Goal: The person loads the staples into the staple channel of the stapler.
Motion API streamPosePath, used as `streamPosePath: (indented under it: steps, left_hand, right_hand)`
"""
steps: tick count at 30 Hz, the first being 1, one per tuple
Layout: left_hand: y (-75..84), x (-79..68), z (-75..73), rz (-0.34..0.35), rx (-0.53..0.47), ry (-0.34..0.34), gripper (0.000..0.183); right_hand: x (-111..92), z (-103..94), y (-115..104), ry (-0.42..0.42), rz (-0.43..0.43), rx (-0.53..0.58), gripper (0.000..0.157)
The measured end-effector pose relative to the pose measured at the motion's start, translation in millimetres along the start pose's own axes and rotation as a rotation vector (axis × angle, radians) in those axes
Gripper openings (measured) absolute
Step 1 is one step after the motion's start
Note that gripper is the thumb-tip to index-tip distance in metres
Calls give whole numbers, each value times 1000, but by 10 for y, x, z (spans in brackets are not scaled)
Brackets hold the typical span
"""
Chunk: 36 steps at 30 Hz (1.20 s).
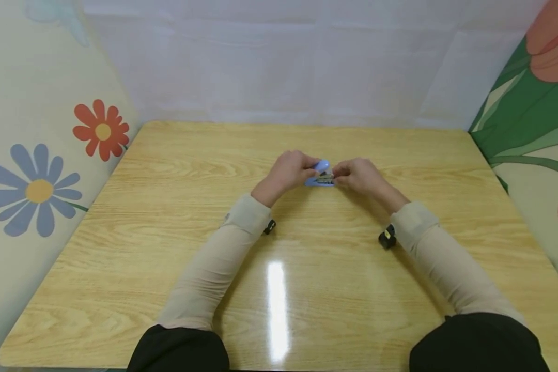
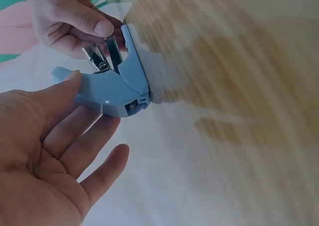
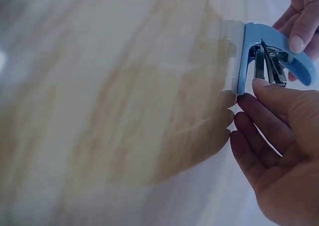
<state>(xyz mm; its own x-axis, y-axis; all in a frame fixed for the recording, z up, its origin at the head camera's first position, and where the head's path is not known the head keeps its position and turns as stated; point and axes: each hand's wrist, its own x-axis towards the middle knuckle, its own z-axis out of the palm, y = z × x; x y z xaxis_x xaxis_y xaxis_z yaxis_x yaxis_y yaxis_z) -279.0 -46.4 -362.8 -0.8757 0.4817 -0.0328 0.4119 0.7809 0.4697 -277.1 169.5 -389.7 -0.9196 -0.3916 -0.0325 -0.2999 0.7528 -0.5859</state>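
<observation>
A light blue stapler [image 1: 322, 166] is held just above or on the table, its top lever swung up from the base. Between lever and base, the metal staple magazine [image 2: 114, 54] shows in the left wrist view. With thumb and fingers, my left hand [image 1: 289, 171] grips the raised lever. My right hand [image 1: 360, 176] pinches the stapler's front end, its thumb against the tip of the metal part [image 3: 271, 64] and its fingers by the base. Whether any staples lie in the magazine cannot be seen.
The wood-grain table [image 1: 325, 289] spreads around both arms, with a bright light reflection near its front. A white sheet [image 1: 279, 67] hangs behind the far edge. Walls painted with flowers [image 1: 39, 191] stand at the left and right. Small black devices [image 1: 387, 237] sit at the wrists.
</observation>
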Motion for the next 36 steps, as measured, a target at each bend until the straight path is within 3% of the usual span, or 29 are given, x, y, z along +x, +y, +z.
streamPosePath:
  steps: [14,21,27,36]
  left_hand:
    - [72,81,107,-43,56,-50,38]
    - [143,95,113,-36,163,-74,34]
    - [190,132,101,9,253,-50,26]
    - [188,106,122,-15,166,-78,32]
  right_hand:
    - [13,47,8,35,-52,-98,16]
    - [16,47,-10,32,-40,-107,18]
    - [44,4,-15,24,-43,-118,21]
    - [23,-11,-6,-12,-23,-120,23]
